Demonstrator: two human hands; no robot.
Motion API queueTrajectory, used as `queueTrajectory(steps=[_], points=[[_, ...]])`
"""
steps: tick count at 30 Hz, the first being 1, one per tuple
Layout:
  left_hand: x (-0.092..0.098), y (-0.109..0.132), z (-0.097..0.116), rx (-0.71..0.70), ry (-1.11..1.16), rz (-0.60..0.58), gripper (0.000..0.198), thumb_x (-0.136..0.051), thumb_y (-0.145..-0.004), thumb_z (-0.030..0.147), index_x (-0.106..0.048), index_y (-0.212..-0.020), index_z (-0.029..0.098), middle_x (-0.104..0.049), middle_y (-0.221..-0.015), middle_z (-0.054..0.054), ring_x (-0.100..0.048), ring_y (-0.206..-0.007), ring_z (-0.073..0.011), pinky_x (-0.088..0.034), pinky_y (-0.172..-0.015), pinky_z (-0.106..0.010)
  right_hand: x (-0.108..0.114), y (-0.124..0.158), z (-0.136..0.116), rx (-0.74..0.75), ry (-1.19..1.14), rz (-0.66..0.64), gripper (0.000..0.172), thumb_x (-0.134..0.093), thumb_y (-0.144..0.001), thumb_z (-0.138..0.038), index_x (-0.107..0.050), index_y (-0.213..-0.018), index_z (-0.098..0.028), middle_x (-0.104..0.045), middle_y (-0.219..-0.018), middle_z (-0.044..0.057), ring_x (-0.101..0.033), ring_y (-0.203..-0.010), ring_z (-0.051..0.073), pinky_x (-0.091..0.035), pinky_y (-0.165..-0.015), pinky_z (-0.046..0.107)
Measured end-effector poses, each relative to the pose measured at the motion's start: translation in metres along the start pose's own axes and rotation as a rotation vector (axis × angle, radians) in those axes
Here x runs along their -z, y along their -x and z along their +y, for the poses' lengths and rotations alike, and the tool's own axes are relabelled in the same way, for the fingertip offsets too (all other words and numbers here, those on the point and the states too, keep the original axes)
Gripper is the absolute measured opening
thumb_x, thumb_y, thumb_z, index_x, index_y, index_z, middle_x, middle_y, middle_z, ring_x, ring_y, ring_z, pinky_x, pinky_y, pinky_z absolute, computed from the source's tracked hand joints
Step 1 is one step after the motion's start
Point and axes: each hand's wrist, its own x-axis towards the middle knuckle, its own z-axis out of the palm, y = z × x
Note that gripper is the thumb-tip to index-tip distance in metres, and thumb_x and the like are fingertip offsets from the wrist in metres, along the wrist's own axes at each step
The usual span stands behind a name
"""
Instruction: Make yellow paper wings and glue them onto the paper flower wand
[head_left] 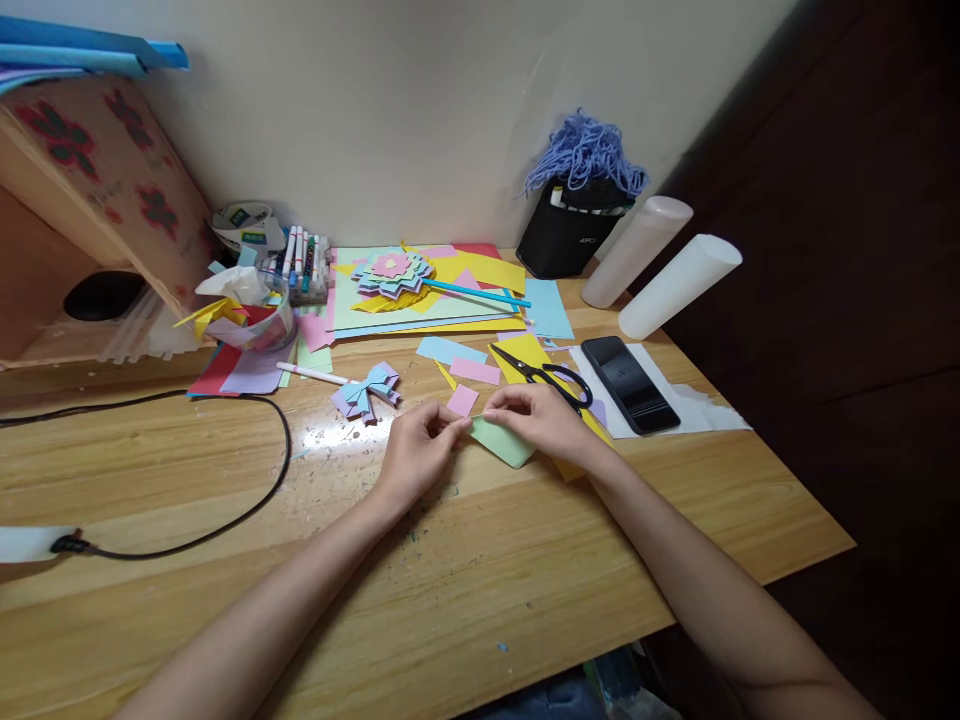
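Note:
A small light green paper (502, 442) is held between my two hands above the wooden table. My left hand (424, 445) pinches its left corner with thumb and finger. Along its upper edge, the fingers of my right hand (536, 420) are closed on the same paper. Just beyond my hands lie pink paper pieces (475, 371), a blue strip (451, 350) and black scissors (544, 374) on yellow paper (517, 350). A blue and purple paper bow (367, 391) rests left of them beside a white pen (311, 373).
A phone (630, 383) lies on white paper at the right, before two white cylinders (637, 250). Behind are a layered paper flower (394, 270) and a black case (570, 235) with blue yarn. A black cable (287, 450) curves at left.

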Motion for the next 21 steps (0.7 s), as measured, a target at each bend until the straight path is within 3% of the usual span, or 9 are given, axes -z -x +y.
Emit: queueTrajectory(steps=[5, 7, 10, 13, 14, 18, 21], points=[[0.002, 0.001, 0.001, -0.084, -0.079, -0.117, 0.018, -0.059, -0.077, 0.032, -0.062, -0.070, 0.016, -0.063, -0.066, -0.001, -0.053, -0.058, -0.0130, -0.038, -0.054, -0.023, -0.003, 0.003, -0.004, 0.131, 0.067, -0.070, 0.017, -0.055, -0.082, -0.026, -0.070, -0.079, -0.019, -0.070, -0.079, 0.002, -0.062, -0.074, 0.017, -0.044, -0.067, 0.028], [0.002, 0.001, 0.000, -0.107, -0.089, -0.112, 0.017, -0.058, -0.078, 0.031, -0.063, -0.071, 0.016, -0.063, -0.067, -0.001, -0.052, -0.060, -0.0128, -0.037, -0.056, -0.023, 0.000, 0.003, -0.003, 0.168, 0.103, -0.073, 0.018, -0.052, -0.084, -0.024, -0.069, -0.083, -0.021, -0.071, -0.084, 0.002, -0.064, -0.079, 0.018, -0.045, -0.073, 0.029], [0.004, 0.000, 0.000, -0.067, -0.025, 0.000, 0.019, -0.060, -0.078, 0.032, -0.061, -0.069, 0.016, -0.061, -0.065, -0.001, -0.052, -0.059, -0.0125, -0.038, -0.056, -0.023, 0.017, 0.001, 0.003, 0.093, 0.251, 0.062, 0.022, -0.045, -0.087, -0.021, -0.067, -0.092, -0.021, -0.071, -0.090, 0.004, -0.064, -0.084, 0.019, -0.045, -0.077, 0.030], [0.009, -0.004, 0.002, -0.004, 0.132, 0.166, 0.022, -0.061, -0.077, 0.036, -0.059, -0.071, 0.016, -0.059, -0.064, 0.000, -0.054, -0.060, -0.0127, -0.042, -0.059, -0.023, 0.044, 0.001, 0.014, -0.023, 0.536, 0.278, 0.024, -0.044, -0.084, -0.017, -0.061, -0.101, -0.018, -0.066, -0.104, 0.009, -0.059, -0.099, 0.023, -0.042, -0.085, 0.035], [0.012, -0.005, 0.003, 0.010, 0.187, 0.214, 0.022, -0.061, -0.077, 0.037, -0.058, -0.072, 0.016, -0.058, -0.064, 0.000, -0.056, -0.062, -0.0130, -0.043, -0.060, -0.024, 0.051, 0.002, 0.018, -0.052, 0.621, 0.293, 0.024, -0.047, -0.081, -0.016, -0.059, -0.102, -0.017, -0.063, -0.108, 0.011, -0.056, -0.104, 0.025, -0.041, -0.086, 0.035], [0.020, -0.011, 0.008, 0.062, 0.333, 0.322, 0.026, -0.064, -0.075, 0.040, -0.058, -0.074, 0.015, -0.058, -0.070, 0.000, -0.058, -0.068, -0.0142, -0.048, -0.063, -0.025, 0.061, 0.005, 0.030, -0.182, 0.739, 0.124, 0.025, -0.058, -0.071, -0.019, -0.053, -0.095, -0.015, -0.061, -0.098, 0.012, -0.058, -0.092, 0.026, -0.042, -0.074, 0.031], [0.023, -0.011, 0.013, 0.090, 0.358, 0.339, 0.028, -0.066, -0.072, 0.042, -0.062, -0.076, 0.015, -0.059, -0.072, -0.001, -0.057, -0.068, -0.0138, -0.047, -0.060, -0.024, 0.056, 0.003, 0.035, -0.173, 0.728, 0.115, 0.019, -0.057, -0.071, -0.020, -0.049, -0.087, -0.018, -0.060, -0.087, 0.009, -0.058, -0.078, 0.023, -0.039, -0.065, 0.029]])
